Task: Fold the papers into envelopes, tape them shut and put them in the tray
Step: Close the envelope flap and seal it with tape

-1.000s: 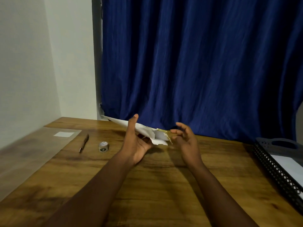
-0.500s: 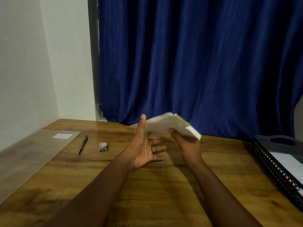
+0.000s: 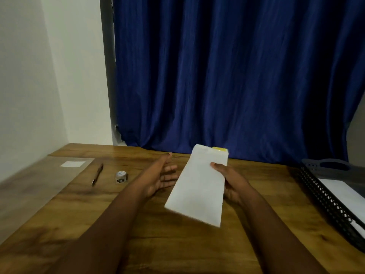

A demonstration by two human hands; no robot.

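Note:
A white folded paper envelope (image 3: 199,186) with a strip of yellowish tape at its far end is held above the wooden table. My right hand (image 3: 231,182) grips its right edge, thumb on top. My left hand (image 3: 162,177) is open, palm up, just left of the envelope and apart from it. A black mesh tray (image 3: 324,196) sits at the table's right edge with white paper (image 3: 343,196) inside. A small tape roll (image 3: 120,176) lies to the left on the table.
A black pen (image 3: 97,174) lies left of the tape roll. A small white slip (image 3: 73,164) sits on a clear sheet at the far left. A blue curtain (image 3: 227,76) hangs behind the table; a white wall stands at left.
The envelope passed from both hands into my right hand alone and turned flat side up. My left hand let go and opened.

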